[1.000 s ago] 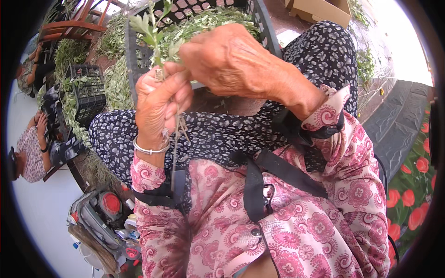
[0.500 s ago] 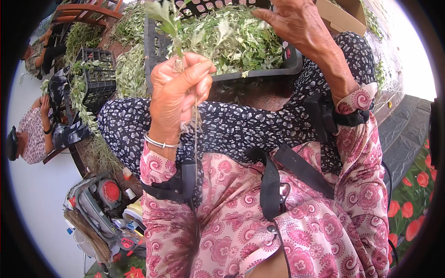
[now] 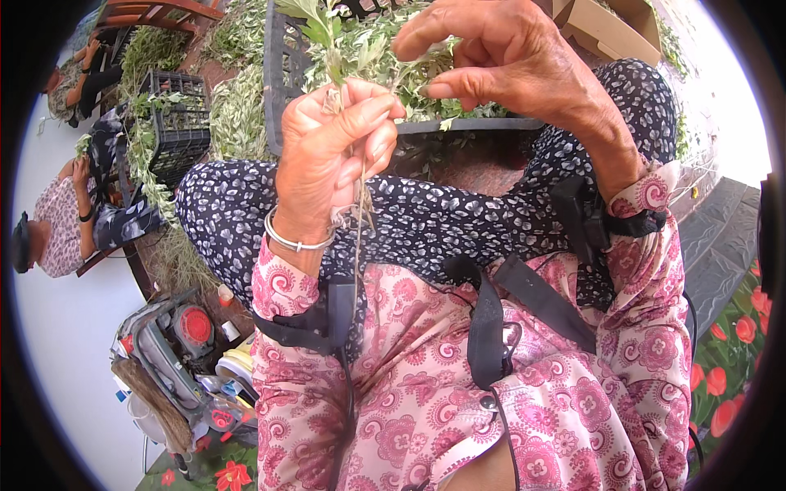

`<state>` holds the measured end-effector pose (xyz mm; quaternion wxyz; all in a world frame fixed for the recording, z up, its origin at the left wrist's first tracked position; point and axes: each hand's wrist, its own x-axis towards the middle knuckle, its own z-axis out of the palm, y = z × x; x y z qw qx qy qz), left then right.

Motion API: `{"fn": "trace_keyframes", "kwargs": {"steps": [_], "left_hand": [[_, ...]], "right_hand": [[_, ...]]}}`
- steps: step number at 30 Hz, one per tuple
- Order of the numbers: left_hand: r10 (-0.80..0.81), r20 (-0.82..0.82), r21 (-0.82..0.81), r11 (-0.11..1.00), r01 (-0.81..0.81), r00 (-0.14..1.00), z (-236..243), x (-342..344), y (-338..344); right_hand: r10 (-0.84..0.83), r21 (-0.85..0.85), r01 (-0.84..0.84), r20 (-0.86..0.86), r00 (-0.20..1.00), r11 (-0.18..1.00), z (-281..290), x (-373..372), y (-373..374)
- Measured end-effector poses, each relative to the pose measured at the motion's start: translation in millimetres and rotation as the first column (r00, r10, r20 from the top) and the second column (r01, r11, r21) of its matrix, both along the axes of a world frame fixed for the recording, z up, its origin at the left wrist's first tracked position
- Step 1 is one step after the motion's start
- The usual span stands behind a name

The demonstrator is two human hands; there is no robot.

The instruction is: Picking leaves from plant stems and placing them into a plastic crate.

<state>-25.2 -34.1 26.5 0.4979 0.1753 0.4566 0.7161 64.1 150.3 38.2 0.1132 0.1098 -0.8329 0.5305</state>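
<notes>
Clearly, left grip [image 3: 337, 135] pinches stem [image 3: 334, 67]; right [image 3: 524, 65] gapes.

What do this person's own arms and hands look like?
Pale pink sleeves with darker pink paisley, each crossed by a black strap bearing a dark box; a cable follows the left sleeve. Left hand: silvery bangle at the wrist. Right hand: no jewellery visible.

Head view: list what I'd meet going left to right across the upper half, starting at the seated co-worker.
Seated co-worker → smaller black crate → heap of leaves on the floor → left hand, holding a leafy sprig → right hand → cardboard box.
</notes>
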Motion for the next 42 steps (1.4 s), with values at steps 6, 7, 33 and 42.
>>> {"fn": "trace_keyframes", "kwargs": {"steps": [6, 7, 33, 42], "left_hand": [[-0.007, 0.03, 0.04, 0.999, 0.006, 1.0, -4.4, -1.5, -0.4], [-0.007, 0.031, 0.039, 0.999, 0.006, 0.999, -4.7, -1.7, -0.2], [-0.011, 0.108, 0.09, 0.996, 0.001, 0.994, -5.7, -4.7, -2.9], [0.028, 0.07, 0.005, 1.0, -0.028, 0.997, -1.4, 3.5, 2.9]], "right_hand": [[0.026, -0.211, 0.024, 0.234, 0.972, 0.977, 9.2, 4.6, -5.9], [0.009, -0.214, 0.035, 0.2, 0.98, 0.976, 8.6, 5.3, -6.9], [-0.152, 0.175, 0.167, -0.097, 0.984, 0.97, 16.3, 9.7, -13.8], [-0.117, 0.108, 0.15, -0.261, 0.958, 0.983, -2.3, 4.0, -5.9]]}}
